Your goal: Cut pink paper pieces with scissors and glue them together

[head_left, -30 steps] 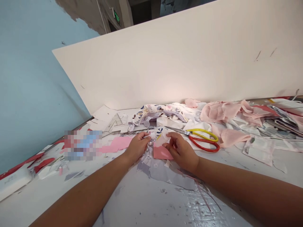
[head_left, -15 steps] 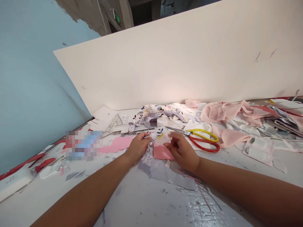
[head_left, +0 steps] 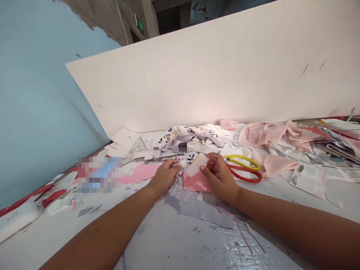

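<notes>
My left hand [head_left: 165, 175] and my right hand [head_left: 218, 174] meet over the worktable, both pinching a small white fabric scrap [head_left: 196, 165] between them. The left fingers grip its frayed left end, the right fingers its right edge. Just below the scrap a pink cut piece [head_left: 194, 182] lies flat on the table, partly under my right hand. Scissors with a yellow and a red handle [head_left: 242, 167] lie right behind my right hand, blades hidden by it.
Floral fabric [head_left: 188, 135] and pink fabric pieces [head_left: 264, 135] are heaped along a tall cream board [head_left: 213, 75] at the back. A clear set square [head_left: 137, 146] and paper lie back left, pink paper [head_left: 140, 171] left of my hands, loose threads [head_left: 239, 225] nearer me.
My right hand has lifted slightly and moved back, raising the white scrap off the pink piece and covering the scissor blades. The left hand has barely moved.
</notes>
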